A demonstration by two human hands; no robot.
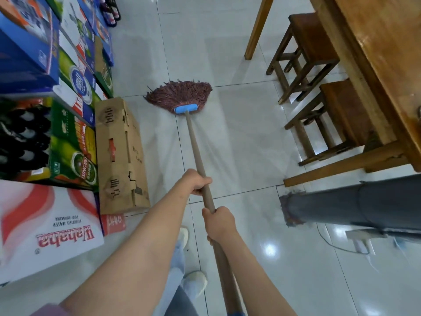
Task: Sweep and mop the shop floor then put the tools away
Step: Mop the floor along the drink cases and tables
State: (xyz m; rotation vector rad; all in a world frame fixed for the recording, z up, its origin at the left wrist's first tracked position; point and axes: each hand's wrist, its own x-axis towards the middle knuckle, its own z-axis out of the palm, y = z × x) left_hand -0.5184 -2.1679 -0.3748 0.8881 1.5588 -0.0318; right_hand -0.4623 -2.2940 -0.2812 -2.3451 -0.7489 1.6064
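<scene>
A mop with a reddish-brown string head (182,93) and a blue clamp (185,109) lies spread on the pale tiled floor (239,144) ahead of me. Its long brown handle (194,144) runs back toward my body. My left hand (197,182) grips the handle higher up the shaft. My right hand (218,221) grips it just below, closer to me. The tiles around the mop head look wet and streaked.
Stacked drink cartons (45,87) and a brown cardboard box (120,156) line the left side. A wooden table (387,65) with two wooden stools (312,42) stands at right. A grey pillar (353,206) and a power strip (362,240) lie at right. My shoes (193,283) are below.
</scene>
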